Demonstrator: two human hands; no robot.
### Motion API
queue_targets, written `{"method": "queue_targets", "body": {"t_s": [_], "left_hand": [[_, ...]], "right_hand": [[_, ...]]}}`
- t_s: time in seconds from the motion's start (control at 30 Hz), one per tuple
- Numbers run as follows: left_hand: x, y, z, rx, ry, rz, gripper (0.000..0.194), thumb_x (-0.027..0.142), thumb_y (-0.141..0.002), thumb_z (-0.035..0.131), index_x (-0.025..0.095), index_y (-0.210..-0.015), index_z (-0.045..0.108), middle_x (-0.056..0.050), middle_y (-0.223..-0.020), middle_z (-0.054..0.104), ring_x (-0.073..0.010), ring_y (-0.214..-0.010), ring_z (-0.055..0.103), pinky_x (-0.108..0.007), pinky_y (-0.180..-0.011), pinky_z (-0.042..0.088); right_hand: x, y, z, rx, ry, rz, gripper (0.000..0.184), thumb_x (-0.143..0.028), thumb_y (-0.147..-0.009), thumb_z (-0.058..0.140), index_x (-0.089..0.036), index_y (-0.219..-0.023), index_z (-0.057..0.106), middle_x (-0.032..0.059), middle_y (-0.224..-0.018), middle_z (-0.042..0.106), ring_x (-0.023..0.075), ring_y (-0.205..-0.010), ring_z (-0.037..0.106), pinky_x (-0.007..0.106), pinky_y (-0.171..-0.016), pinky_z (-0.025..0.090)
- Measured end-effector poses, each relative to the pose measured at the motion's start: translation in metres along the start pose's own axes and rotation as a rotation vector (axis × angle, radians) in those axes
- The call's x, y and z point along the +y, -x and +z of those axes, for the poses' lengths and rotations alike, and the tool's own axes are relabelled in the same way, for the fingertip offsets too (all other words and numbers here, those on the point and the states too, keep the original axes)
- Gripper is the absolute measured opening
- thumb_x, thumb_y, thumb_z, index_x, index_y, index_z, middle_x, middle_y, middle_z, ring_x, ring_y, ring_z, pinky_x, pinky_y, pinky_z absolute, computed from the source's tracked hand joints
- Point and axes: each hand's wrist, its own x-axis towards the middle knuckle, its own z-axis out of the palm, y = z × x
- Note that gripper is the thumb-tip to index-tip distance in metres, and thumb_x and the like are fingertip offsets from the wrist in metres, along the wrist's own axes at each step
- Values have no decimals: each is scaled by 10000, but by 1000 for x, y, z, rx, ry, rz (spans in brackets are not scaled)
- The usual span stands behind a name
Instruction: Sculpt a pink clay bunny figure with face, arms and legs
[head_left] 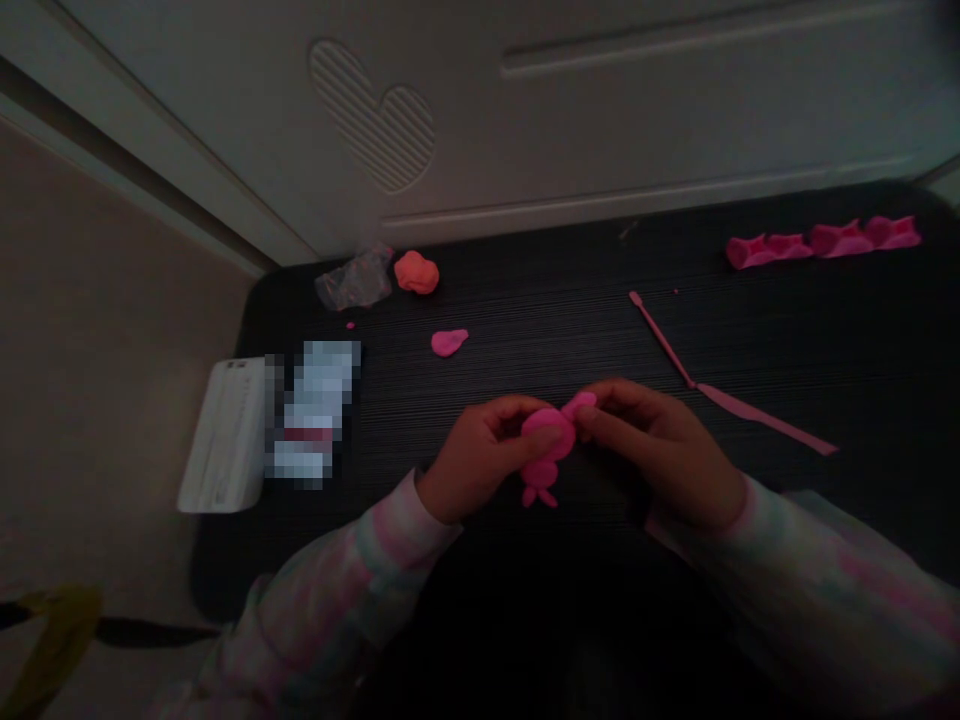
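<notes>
A pink clay figure (541, 472) with a round head, a smaller body and little feet is held just above the dark table. My left hand (491, 450) grips its head, thumb across the front. With thumb and fingers, my right hand (652, 435) pinches a long pink clay ear (579, 405) at the top right of the head; the ear touches the head. A flat piece of pink clay (448, 343) lies beyond my left hand. Two slim pink modelling tools (664, 342) lie to the right of my right hand, their ends meeting.
On the black table (540, 300), an orange clay lump (417, 273) sits beside a crumpled clear wrapper (356, 280). A pink tray of joined cups (821, 243) is at the back right. A white case (223, 435) and a blurred-out item (319, 410) lie left. A pale panel (637, 130) stands behind.
</notes>
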Motion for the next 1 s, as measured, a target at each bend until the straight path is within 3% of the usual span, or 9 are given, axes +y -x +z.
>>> {"method": "queue_targets", "body": {"t_s": [0.23,0.73,1.0], "left_hand": [[3,1,2,7,-67,0,138,249,-646,645,151,-741,625,17,-659,603,-72,-552,535,-182,-505,435],[3,1,2,15,-57,3,101,231,-680,617,152,-744,619,30,-636,583,-52,-533,509,-157,-483,401],[-1,-1,0,35,29,42,128,221,-666,634,164,-776,603,27,-677,603,-56,-549,527,-165,-502,420]], "right_hand": [[-1,1,0,-20,94,-25,107,-279,-694,605,-173,-706,593,-18,-653,592,96,-601,544,213,-560,428],[12,3,5,80,347,-156,149,-330,-741,566,-183,-732,553,-21,-634,560,100,-579,513,225,-536,398],[10,5,4,3,200,-146,144,-315,-756,553,-189,-820,577,-16,-691,586,105,-624,539,227,-571,415]]}}
